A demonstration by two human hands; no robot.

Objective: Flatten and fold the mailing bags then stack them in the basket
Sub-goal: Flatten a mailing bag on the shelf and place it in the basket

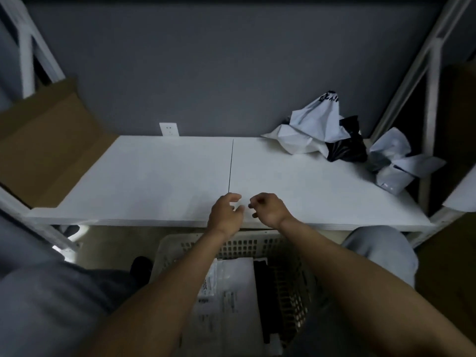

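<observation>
My left hand (225, 212) and my right hand (268, 208) hover side by side over the near edge of the white table (154, 176), fingers loosely curled and holding nothing. A heap of crumpled white mailing bags (309, 127) with a black bag (347, 148) lies at the table's far right. More crumpled white bags (396, 161) sit at the right edge. Below the table, between my knees, stands a perforated beige basket (291, 271) holding a folded white bag (231, 287) and a folded black one (264, 287).
A brown cardboard box (46, 143) stands at the table's left end. White shelf posts (430, 81) rise on the right and at the left. A grey wall with a white socket (168, 129) closes the back. A seam (231, 166) splits the tabletop.
</observation>
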